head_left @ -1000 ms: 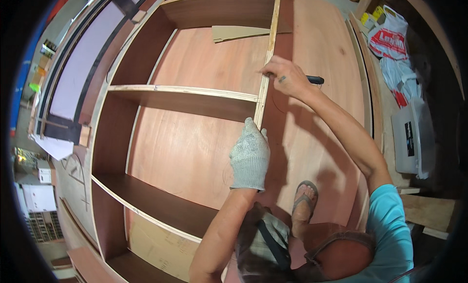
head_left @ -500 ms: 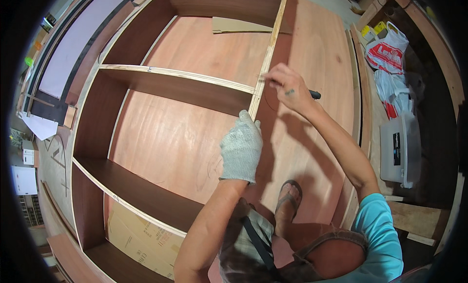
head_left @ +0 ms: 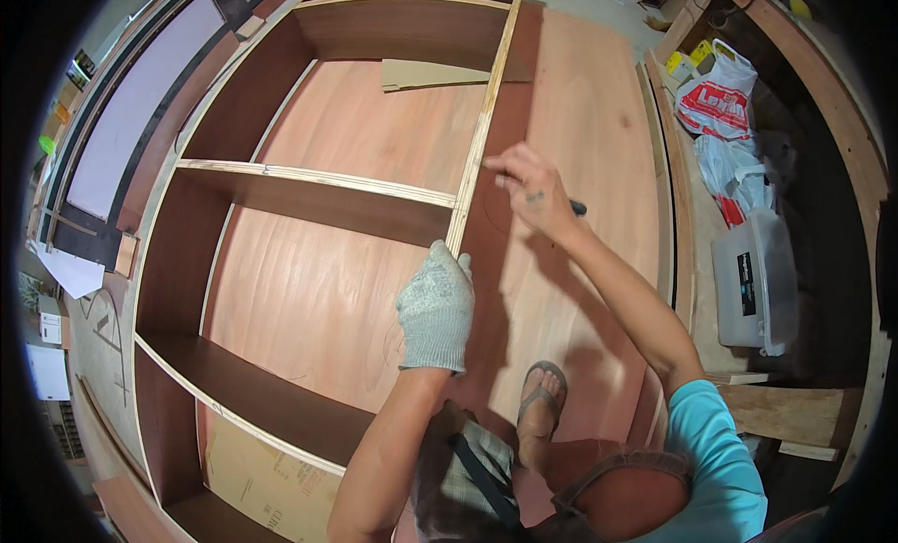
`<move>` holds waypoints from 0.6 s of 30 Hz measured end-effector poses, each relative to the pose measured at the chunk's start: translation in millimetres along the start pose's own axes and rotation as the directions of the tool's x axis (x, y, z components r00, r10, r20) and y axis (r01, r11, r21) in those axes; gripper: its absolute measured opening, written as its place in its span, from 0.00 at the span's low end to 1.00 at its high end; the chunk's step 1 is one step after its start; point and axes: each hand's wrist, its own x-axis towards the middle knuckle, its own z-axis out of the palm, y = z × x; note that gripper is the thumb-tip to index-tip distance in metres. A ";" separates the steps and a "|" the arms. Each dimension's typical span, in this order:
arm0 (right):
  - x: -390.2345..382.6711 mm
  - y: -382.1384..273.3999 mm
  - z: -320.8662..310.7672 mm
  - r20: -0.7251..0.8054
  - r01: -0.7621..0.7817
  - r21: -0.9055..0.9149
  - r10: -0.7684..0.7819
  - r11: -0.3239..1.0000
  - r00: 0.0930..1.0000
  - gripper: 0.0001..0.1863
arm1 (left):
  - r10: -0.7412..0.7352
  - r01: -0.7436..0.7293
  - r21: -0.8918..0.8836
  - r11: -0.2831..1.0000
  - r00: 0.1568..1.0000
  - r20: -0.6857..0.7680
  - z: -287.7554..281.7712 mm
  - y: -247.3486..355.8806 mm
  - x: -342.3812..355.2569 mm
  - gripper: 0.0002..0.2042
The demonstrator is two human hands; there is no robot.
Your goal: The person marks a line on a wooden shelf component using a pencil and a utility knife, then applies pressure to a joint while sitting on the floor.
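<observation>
My left hand (head_left: pixel 435 309), in a pale knitted glove, grips the pale plywood edge (head_left: pixel 474 158) along the right side of an open wooden shelving frame (head_left: pixel 313 189). My bare right hand (head_left: pixel 528 190) is just right of that edge, above the junction with a divider. Its fingers are curled beside the edge; whatever they hold is too small or hidden to make out. A black handle (head_left: pixel 578 208) shows behind this hand; I cannot tell if it is held. A flat plywood panel (head_left: pixel 589 94) extends beside the frame, with my sandalled foot (head_left: pixel 541 398) on it.
Cardboard pieces (head_left: pixel 430 73) lie inside the upper and lowest compartments. At right are plastic bags (head_left: pixel 730 169), a clear plastic bin (head_left: pixel 753 281) and timber offcuts (head_left: pixel 786 407). A long framed panel (head_left: pixel 140 94) stands or lies at left; I cannot tell which.
My right hand has shifted slightly down and away from the plywood edge, with the black handle moving alongside it. My left hand stays on the edge. The view has shifted slightly.
</observation>
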 end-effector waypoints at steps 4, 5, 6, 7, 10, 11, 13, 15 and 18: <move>67.5 62.0 -19.8 -0.027 -0.171 -0.152 0.169 0.974 0.985 0.16 | 0.003 -0.002 -0.043 0.999 1.000 0.022 -8.8 11.6 7.7 0.16; 74.4 70.9 -16.1 -0.030 -0.166 -0.152 0.163 0.974 0.986 0.16 | -0.011 0.013 -0.047 0.999 0.999 0.046 -7.5 10.2 7.2 0.16; 80.6 78.9 -13.4 -0.004 -0.206 -0.142 0.207 0.968 0.978 0.15 | -0.009 0.011 -0.048 0.999 0.999 0.038 -7.2 8.5 6.8 0.16; 83.5 83.9 -11.1 0.026 -0.249 -0.135 0.254 0.959 0.967 0.14 | -0.037 0.041 -0.043 0.998 0.996 0.080 -6.4 6.4 4.2 0.16; 88.6 93.4 -9.5 0.058 -0.251 -0.147 0.262 0.957 0.963 0.15 | -0.071 0.076 -0.045 0.996 0.991 0.112 -2.9 6.2 5.8 0.16; 88.0 93.9 -10.0 0.062 -0.252 -0.151 0.264 0.956 0.963 0.15 | -0.078 0.083 -0.048 0.995 0.991 0.106 -1.8 6.6 5.0 0.16; 88.7 93.2 -12.3 0.082 -0.249 -0.166 0.265 0.954 0.961 0.15 | -0.079 0.086 -0.056 0.995 0.989 0.123 -2.4 7.9 7.1 0.16; 84.8 89.5 -11.9 0.102 -0.220 -0.124 0.232 0.968 0.967 0.15 | -0.077 0.086 -0.063 0.994 0.987 0.137 -2.9 8.7 8.0 0.16; 70.5 76.8 -4.6 0.142 -0.131 -0.052 0.137 0.990 0.980 0.15 | -0.045 0.050 -0.049 0.998 0.995 0.091 -2.5 8.7 7.9 0.15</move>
